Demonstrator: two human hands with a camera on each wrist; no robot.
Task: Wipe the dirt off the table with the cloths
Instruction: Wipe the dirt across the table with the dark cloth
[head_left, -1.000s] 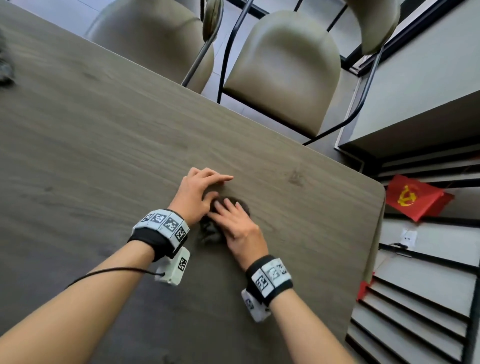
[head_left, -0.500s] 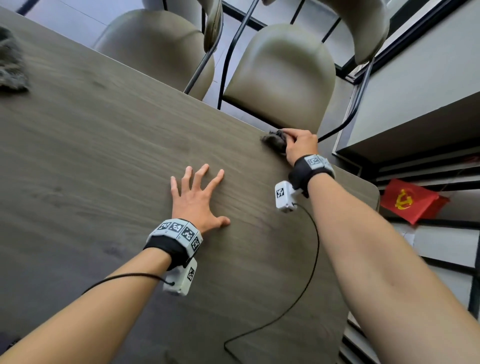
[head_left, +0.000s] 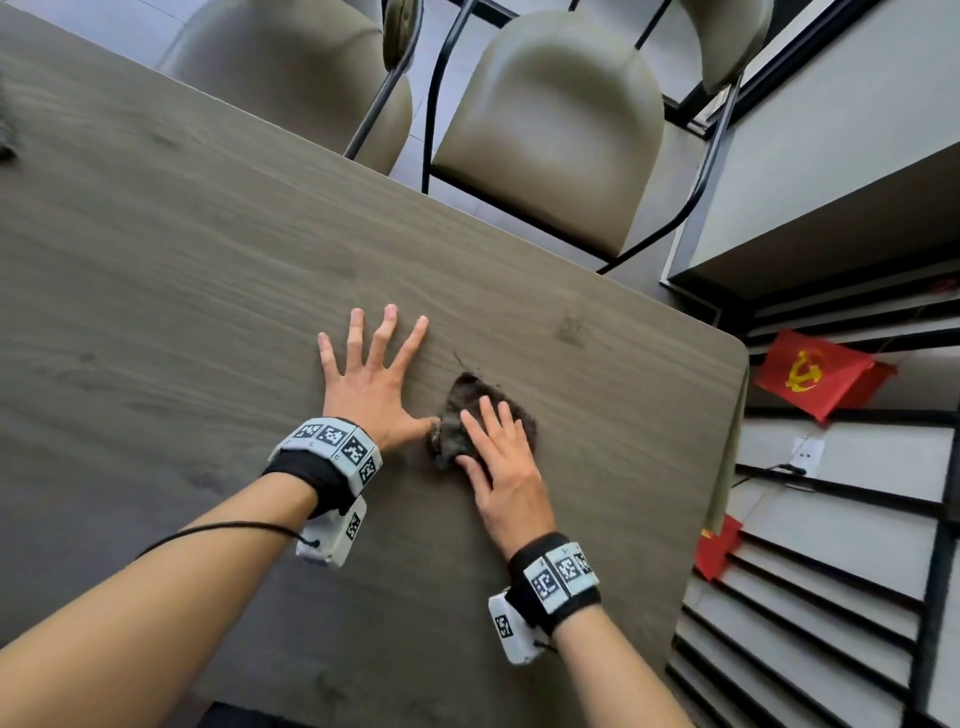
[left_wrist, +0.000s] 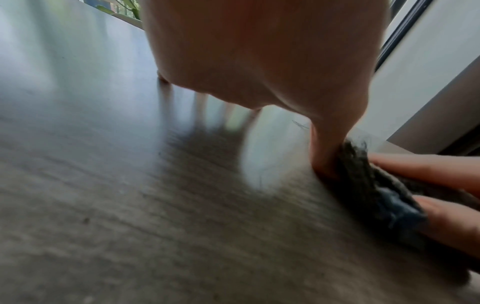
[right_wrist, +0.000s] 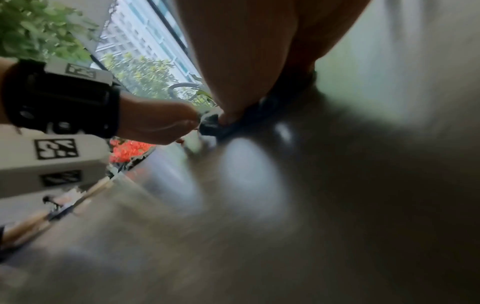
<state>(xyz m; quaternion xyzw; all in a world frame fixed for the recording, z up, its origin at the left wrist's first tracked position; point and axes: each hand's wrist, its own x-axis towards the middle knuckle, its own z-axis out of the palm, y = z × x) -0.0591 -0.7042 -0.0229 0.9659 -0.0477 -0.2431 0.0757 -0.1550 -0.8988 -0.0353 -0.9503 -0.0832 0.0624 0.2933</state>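
Observation:
A dark grey cloth (head_left: 457, 415) lies bunched on the brown wood-grain table (head_left: 182, 270), right of the middle. My right hand (head_left: 498, 447) presses flat on it with straight fingers. My left hand (head_left: 376, 369) lies spread flat on the table just left of the cloth, and its thumb tip touches the cloth's edge. The left wrist view shows that thumb against the cloth (left_wrist: 374, 185), with right-hand fingers (left_wrist: 426, 170) on top. In the blurred right wrist view the cloth (right_wrist: 215, 123) sits under my palm. A faint smudge (head_left: 571, 330) marks the table beyond the cloth.
A second grey cloth (head_left: 5, 135) lies at the table's far left edge. Two olive chairs (head_left: 550, 130) stand along the far side. The rounded table corner (head_left: 727, 348) is to the right, with a grey shelf unit and a red flag (head_left: 815, 374) past it.
My right hand drew the cloth back from the far table edge to the near middle beside my left hand. My left hand stayed spread flat where it was.

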